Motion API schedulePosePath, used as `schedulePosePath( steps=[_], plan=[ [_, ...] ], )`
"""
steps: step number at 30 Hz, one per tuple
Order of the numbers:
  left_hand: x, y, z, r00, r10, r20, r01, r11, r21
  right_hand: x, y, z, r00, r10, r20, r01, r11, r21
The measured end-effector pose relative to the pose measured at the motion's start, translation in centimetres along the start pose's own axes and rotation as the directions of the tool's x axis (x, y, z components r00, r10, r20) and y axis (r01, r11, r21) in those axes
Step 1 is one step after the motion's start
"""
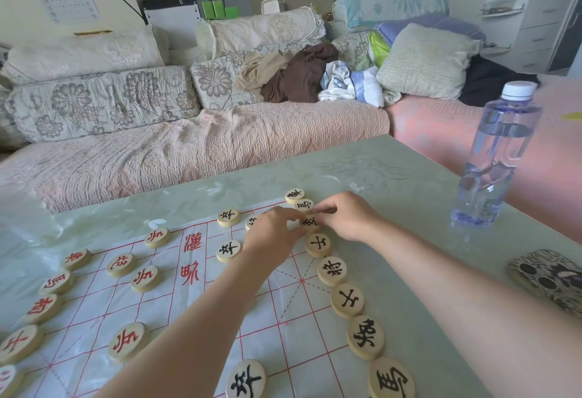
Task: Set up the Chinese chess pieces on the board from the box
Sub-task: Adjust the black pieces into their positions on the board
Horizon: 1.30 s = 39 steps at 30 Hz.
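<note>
A white paper chess board with red lines lies on the pale green table. Red-lettered wooden pieces stand along its left side, and black-lettered pieces run down its right edge. At the far right corner, both hands meet over one black-lettered piece. My left hand touches that piece's left side with curled fingers, and my right hand pinches its far edge with thumb and forefinger. Another black piece is half hidden under my left hand. No box is in view.
A clear water bottle with a white cap stands on the table at the right. A patterned case lies near the right edge. A sofa with cushions and clothes runs behind the table.
</note>
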<state>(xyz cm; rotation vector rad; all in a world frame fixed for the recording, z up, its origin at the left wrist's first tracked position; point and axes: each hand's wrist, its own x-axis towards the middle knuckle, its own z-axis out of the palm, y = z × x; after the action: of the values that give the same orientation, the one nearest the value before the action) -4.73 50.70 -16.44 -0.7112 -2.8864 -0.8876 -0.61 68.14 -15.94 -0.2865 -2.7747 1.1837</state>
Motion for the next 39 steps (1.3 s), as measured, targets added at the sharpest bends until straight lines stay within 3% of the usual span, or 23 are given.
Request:
schedulePosePath(
  steps=[5, 12, 23, 39],
  plan=[
    [-1.5, 0.2, -0.4, 0.997, 0.071, -0.012, -0.071, 0.997, -0.011, -1.2, -0.2, -1.1, 1.0, 0.001, 0.023, 0.0, 1.0, -0.017],
    [-4.0, 0.8, -0.7, 0.993, 0.085, 0.079, -0.083, 0.996, -0.033, -3.4, 0.1, -2.3, 0.977, -0.032, 0.212, 0.034, 0.999, -0.005],
    [-4.2, 1.0, -0.1, 0.993, 0.097, 0.06, -0.093, 0.993, -0.065, -3.5, 0.3, -2.4, 0.963, -0.104, 0.25, 0.113, 0.993, -0.019],
    [-5.9, 2.3, -1.2, 0.995, 0.079, 0.054, -0.079, 0.997, 0.0, -5.2, 0.6, -3.4, 0.981, -0.043, 0.189, 0.062, 0.993, -0.097]
  ],
)
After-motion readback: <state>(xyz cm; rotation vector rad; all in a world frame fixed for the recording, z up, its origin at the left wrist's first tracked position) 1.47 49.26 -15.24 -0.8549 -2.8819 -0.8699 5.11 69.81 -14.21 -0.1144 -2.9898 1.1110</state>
